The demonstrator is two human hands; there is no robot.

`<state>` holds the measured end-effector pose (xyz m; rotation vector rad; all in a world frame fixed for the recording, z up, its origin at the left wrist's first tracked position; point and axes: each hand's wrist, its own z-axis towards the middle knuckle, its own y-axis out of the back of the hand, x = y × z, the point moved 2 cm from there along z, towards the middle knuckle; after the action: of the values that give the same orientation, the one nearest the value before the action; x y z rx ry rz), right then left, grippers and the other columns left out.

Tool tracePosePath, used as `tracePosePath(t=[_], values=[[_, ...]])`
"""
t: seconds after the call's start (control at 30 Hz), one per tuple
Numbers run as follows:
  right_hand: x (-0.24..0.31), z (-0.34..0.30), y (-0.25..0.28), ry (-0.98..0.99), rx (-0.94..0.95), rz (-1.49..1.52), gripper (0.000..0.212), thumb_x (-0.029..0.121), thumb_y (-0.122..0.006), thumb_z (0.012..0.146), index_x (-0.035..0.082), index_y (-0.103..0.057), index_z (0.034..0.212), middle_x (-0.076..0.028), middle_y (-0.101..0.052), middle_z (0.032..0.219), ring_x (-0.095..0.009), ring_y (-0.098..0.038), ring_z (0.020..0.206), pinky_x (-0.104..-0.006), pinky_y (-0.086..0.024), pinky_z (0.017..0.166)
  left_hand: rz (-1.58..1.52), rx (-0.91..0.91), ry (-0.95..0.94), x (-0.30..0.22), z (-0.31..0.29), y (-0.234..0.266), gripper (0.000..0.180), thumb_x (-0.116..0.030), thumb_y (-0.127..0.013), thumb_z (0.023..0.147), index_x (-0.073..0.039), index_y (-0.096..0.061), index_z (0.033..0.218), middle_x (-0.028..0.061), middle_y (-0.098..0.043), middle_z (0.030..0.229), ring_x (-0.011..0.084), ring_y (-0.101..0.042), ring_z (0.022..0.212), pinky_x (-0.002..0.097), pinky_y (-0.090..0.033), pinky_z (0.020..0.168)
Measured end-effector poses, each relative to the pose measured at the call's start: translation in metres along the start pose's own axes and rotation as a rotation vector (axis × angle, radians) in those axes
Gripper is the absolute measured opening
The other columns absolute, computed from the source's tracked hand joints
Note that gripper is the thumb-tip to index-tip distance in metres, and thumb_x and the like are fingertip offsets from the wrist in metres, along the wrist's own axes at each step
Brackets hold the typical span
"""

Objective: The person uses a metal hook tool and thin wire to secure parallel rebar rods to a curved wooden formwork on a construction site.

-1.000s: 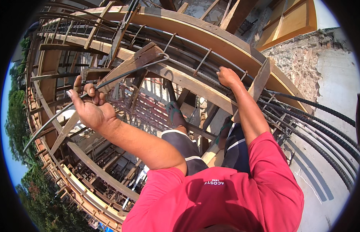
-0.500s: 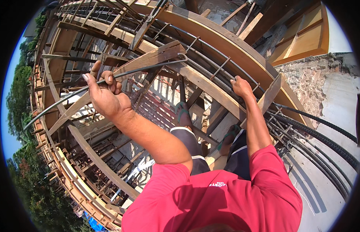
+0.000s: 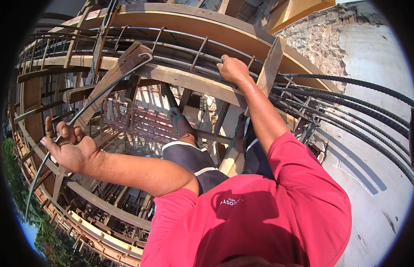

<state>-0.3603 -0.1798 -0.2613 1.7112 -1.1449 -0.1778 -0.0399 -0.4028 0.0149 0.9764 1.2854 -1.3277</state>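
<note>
Thin dark metal rod (image 3: 99, 95), slightly bowed, held slantwise near 9 o'clock; hooked end at 11, plain tip at 8. Rebar cage (image 3: 199, 54), long bars with crosswise ties, arcs from 10 to 1 o'clock.

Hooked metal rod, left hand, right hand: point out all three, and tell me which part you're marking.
Hooked metal rod (image 3: 95, 99), head view: on its long shaft, below the hook.
Left hand (image 3: 77, 152), head view: on the palm.
Right hand (image 3: 233, 70), head view: on the back of the hand.
</note>
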Motion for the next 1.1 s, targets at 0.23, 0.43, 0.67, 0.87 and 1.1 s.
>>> tracePosePath(t=[0.23,0.43,0.67,0.87,1.1], values=[[-0.023,0.005,-0.005,-0.040,-0.040,0.091,0.034,0.027,-0.058,0.096,0.001,-0.068,0.116,-0.024,-0.072,0.114,-0.043,-0.067,0.112,-0.0534,-0.052,0.095,0.067,0.094,-0.029,-0.013,-0.022,-0.032,0.048,-0.036,-0.032,0.113,0.000,-0.060,0.129,0.0047,-0.054,0.078,0.0100,-0.038,0.060,0.0256,-0.026,0.053],[-0.018,0.004,-0.001,-0.046,0.039,0.081,0.033,0.016,-0.052,0.094,-0.001,-0.065,0.119,-0.027,-0.068,0.122,-0.043,-0.064,0.120,-0.0524,-0.050,0.100,0.094,0.216,-0.027,-0.026,-0.049,-0.039,0.047,-0.034,-0.031,0.114,0.001,-0.057,0.132,0.0056,-0.053,0.079,0.0095,-0.036,0.060,0.0234,-0.025,0.051],[-0.011,0.006,0.010,-0.086,0.167,0.146,0.051,0.031,-0.052,0.096,0.000,-0.063,0.135,-0.025,-0.065,0.135,-0.039,-0.062,0.127,-0.0487,-0.047,0.108,0.169,0.123,0.030,-0.024,-0.078,-0.030,0.047,-0.038,-0.035,0.114,0.000,-0.057,0.130,0.0026,-0.053,0.075,0.0053,-0.034,0.056,0.0201,-0.026,0.049],[-0.019,0.014,-0.001,0.003,0.226,0.113,0.097,0.074,-0.065,0.081,-0.003,-0.057,0.140,-0.025,-0.061,0.141,-0.038,-0.058,0.132,-0.0466,-0.044,0.111,0.208,0.015,0.004,0.023,-0.089,-0.009,0.049,-0.040,-0.038,0.113,0.002,-0.062,0.123,0.0018,-0.053,0.076,0.0042,-0.042,0.063,0.0165,-0.027,0.052],[-0.018,0.015,-0.002,0.009,0.217,0.040,0.086,0.048,-0.091,0.067,-0.001,-0.060,0.130,-0.024,-0.065,0.134,-0.036,-0.061,0.128,-0.0468,-0.048,0.105,0.187,-0.050,0.152,0.075,-0.075,0.016,0.049,-0.043,-0.038,0.112,-0.001,-0.062,0.121,-0.0010,-0.053,0.071,0.0041,-0.036,0.053,0.0211,-0.024,0.046]])
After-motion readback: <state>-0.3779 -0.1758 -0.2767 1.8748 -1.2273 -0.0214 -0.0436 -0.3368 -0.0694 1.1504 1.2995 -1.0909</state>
